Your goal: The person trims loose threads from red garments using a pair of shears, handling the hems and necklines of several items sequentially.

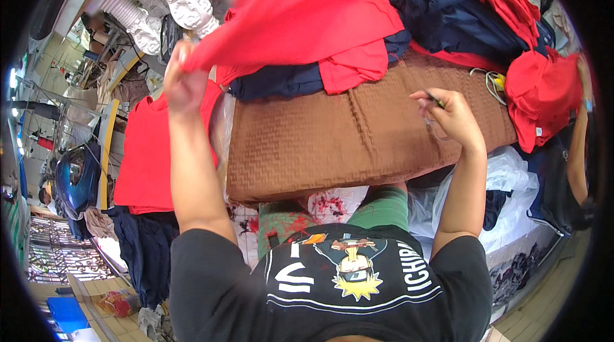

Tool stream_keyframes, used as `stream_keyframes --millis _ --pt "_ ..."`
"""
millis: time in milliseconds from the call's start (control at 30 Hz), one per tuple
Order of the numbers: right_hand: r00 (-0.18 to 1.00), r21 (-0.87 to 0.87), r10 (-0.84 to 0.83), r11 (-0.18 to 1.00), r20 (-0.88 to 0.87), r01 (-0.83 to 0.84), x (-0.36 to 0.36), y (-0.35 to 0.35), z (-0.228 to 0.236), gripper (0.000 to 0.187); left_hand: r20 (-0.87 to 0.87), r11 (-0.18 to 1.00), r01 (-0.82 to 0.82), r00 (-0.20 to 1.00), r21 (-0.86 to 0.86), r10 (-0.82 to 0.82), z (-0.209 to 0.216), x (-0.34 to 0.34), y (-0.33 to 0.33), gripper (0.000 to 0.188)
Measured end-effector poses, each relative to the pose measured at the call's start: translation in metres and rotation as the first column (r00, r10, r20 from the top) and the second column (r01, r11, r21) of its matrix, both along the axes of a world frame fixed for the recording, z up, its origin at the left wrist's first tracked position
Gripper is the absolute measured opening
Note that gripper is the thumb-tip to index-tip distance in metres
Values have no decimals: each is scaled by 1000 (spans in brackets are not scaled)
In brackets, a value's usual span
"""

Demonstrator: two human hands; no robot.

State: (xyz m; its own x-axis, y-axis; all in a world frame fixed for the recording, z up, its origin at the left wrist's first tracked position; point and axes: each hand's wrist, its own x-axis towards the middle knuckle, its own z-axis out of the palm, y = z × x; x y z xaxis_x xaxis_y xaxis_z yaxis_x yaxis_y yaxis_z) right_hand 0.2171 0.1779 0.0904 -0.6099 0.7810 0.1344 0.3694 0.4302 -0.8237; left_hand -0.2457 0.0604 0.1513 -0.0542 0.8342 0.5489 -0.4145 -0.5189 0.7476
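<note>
My left hand (185, 79) is closed on the corner of a red garment (288, 22), lifting it. The cloth stretches to the right over a pile of red and navy garments (281, 81). My right hand (454, 115) is half curled above the brown cloth-covered work surface (307, 143), apart from the garments. Between its thumb and fingers sits a small dark tool (435, 99), mostly hidden by the hand, its kind unclear.
Red garments (150, 150) hang over the left side. Another heap, navy and red (448, 12), lies at the far right. On the right, another person's arm (579, 143) reaches a red garment (537, 99). Clear plastic (511, 179) bunches beside the work surface. Thread scraps (329, 204) litter the floor.
</note>
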Motion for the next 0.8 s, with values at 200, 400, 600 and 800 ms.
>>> stream_keyframes --millis 200,400,600,800 --pt "852 -293 -249 949 -461 118 8 21 -20 18 -600 589 -710 678 -385 425 -70 -33 -126 5" --pt "901 -31 -430 901 62 433 19 34 -45 31 -741 359 -832 546 -423 391 -131 25 -125 52" --pt "830 165 -412 911 375 378 -1 -8 -82 63 -990 222 -965 -144 138 -11 -145 64 -123 100" --pt "979 -253 -142 951 148 176 -9 -23 -84 49 -996 275 -959 -50 70 80 -149 23 -149 61"
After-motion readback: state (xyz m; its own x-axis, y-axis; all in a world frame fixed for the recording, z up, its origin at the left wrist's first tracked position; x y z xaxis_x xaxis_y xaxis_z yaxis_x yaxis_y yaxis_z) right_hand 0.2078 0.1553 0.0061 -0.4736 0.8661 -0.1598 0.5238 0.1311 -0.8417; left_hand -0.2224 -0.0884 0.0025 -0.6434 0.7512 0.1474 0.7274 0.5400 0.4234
